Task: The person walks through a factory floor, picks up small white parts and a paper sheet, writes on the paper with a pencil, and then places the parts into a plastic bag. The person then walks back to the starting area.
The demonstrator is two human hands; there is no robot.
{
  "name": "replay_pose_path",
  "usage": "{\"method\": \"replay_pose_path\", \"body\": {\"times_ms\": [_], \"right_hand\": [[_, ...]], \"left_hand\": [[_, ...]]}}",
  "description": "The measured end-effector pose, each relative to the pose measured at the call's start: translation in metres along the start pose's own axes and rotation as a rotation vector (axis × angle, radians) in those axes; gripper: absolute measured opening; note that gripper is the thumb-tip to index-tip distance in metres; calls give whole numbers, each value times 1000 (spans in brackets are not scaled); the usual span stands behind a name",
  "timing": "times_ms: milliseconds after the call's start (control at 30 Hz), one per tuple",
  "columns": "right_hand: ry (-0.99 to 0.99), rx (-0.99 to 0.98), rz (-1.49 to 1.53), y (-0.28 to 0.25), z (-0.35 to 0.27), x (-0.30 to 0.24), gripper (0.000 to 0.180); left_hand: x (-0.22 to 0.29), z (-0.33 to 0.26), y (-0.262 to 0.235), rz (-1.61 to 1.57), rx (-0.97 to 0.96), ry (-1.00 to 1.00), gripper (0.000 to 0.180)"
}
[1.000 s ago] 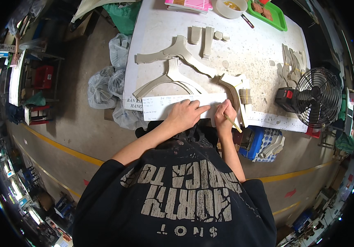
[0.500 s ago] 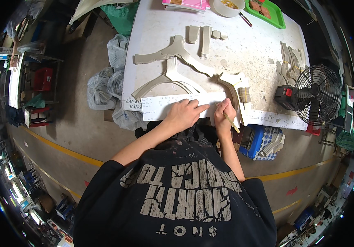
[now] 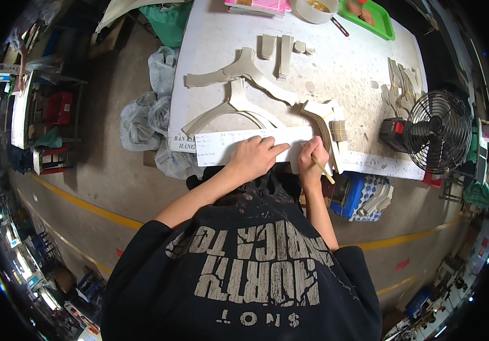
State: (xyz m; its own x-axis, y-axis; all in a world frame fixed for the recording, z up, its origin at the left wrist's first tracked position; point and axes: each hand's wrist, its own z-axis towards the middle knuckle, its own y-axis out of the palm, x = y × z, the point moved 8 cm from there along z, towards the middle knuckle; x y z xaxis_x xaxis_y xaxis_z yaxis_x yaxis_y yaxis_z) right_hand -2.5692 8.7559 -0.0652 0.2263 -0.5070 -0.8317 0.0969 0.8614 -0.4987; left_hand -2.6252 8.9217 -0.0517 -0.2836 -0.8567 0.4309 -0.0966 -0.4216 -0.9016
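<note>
A white paper sheet point(image 3: 216, 149) with handwriting lies along the near edge of the table. My left hand point(image 3: 254, 157) rests on it, fingers spread out and pressing it down. At the sheet's right end my right hand point(image 3: 313, 154) is closed around a slim yellowish pen point(image 3: 326, 171), its back end sticking out towards me; the writing tip is hard to make out. Just beyond my right hand stands a curved stack of beige cut pieces point(image 3: 325, 116). Beside that is a bundle of small pieces point(image 3: 339, 131). Beyond the sheet lie wide forked beige pieces point(image 3: 239, 102).
Smaller cut pieces point(image 3: 283, 57) lie further back on the white table point(image 3: 347, 62). A black fan point(image 3: 439, 131) stands at the right edge. A white bowl point(image 3: 311, 14) and a green tray point(image 3: 389, 28) are at the far side. Filled plastic bags point(image 3: 139, 122) sit left of the table.
My right hand has shifted slightly right, and the pen's back end has swung a little right and up. The left hand and the sheet stay put.
</note>
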Motion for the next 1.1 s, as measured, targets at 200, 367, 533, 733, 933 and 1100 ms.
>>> {"method": "replay_pose_path", "body": {"times_ms": [200, 367, 533, 733, 933, 1100], "right_hand": [[-16, 7, -15, 2, 0, 6, 41], [10, 23, -37, 0, 2, 2, 43], [70, -34, 58, -6, -3, -3, 46], [-25, -149, 55, 6, -8, -2, 42], [-46, -151, 8, 8, -9, -2, 37], [-59, -129, 17, 7, -8, -5, 37]], "left_hand": [[2, 0, -4, 44, 50, 19, 49], [2, 0, -5, 33, 36, 14, 50], [2, 1, -4, 31, 37, 9, 50], [1, 1, -2, 0, 12, 0, 45], [2, 1, -3, 4, 22, 3, 44], [2, 1, -2, -1, 27, 6, 43]]}}
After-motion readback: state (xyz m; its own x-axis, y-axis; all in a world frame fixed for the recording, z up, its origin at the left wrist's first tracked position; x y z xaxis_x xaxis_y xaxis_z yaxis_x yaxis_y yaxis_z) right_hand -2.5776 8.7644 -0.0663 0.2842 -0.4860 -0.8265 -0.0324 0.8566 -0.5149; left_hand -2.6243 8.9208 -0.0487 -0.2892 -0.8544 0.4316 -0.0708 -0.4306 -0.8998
